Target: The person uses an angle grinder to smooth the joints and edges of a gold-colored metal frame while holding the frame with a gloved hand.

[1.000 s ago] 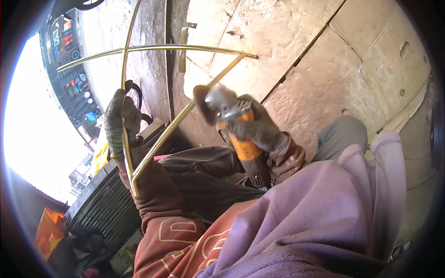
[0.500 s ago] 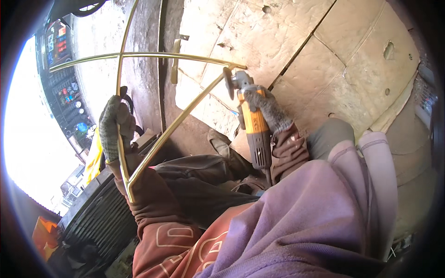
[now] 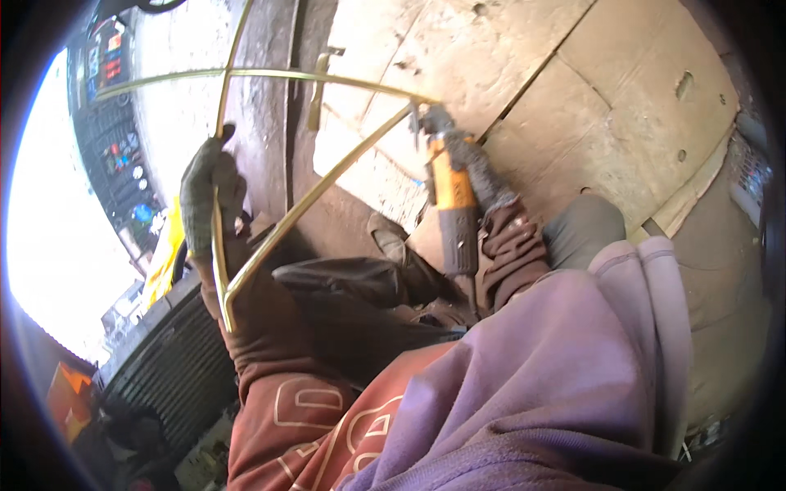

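Observation:
My gloved left hand (image 3: 214,192) is closed round one bar of a shiny gold-coloured metal frame (image 3: 323,186). Thin bars cross near the top of this frame, and two of them meet in a point beside my left forearm. In my gloved right hand (image 3: 479,172) is an orange and dark grey angle grinder (image 3: 453,192), its cord running down toward my lap. The grinder's disc end is at the corner where the slanting bar meets the cross bar. Whether the disc touches the metal I cannot tell; it is blurred.
Flattened cardboard sheets (image 3: 598,106) cover the floor ahead and to the right. A small gold metal piece (image 3: 317,94) lies at their left edge. A dark ribbed panel (image 3: 176,360) and a yellow cloth-like thing (image 3: 166,254) are at my left. My shoe (image 3: 388,239) shows below the frame.
The metal frame and my left hand have shifted slightly up in the picture. The grinder has moved up a little too, its disc now edge-on at the frame's corner.

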`<state>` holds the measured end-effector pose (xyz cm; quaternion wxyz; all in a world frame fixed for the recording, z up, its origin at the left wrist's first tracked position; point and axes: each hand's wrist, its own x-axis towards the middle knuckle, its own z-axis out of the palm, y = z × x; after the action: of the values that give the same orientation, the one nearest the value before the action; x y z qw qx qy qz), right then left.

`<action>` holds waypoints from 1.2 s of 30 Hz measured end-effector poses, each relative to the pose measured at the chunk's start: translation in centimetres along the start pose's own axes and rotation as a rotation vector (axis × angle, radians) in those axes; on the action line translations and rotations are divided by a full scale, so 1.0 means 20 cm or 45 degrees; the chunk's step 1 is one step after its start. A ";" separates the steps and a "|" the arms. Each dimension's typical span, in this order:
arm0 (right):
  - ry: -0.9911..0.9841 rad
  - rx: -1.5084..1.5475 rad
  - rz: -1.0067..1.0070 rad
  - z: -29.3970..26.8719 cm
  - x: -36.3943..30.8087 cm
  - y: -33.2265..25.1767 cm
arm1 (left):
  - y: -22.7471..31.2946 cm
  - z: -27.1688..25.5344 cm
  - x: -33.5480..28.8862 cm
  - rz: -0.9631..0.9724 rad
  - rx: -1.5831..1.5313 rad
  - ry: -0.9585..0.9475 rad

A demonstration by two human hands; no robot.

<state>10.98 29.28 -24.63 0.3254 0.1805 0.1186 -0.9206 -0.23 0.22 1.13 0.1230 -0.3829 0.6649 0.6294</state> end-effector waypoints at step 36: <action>-0.133 0.072 -0.071 0.30 -0.11 0.24 | 0.06 -0.02 0.17 -0.332 -0.286 -0.348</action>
<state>14.11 24.71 -18.81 0.3002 0.1381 0.0804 -0.9404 -3.14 -1.51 0.02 0.2490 -0.3879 0.5127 0.7243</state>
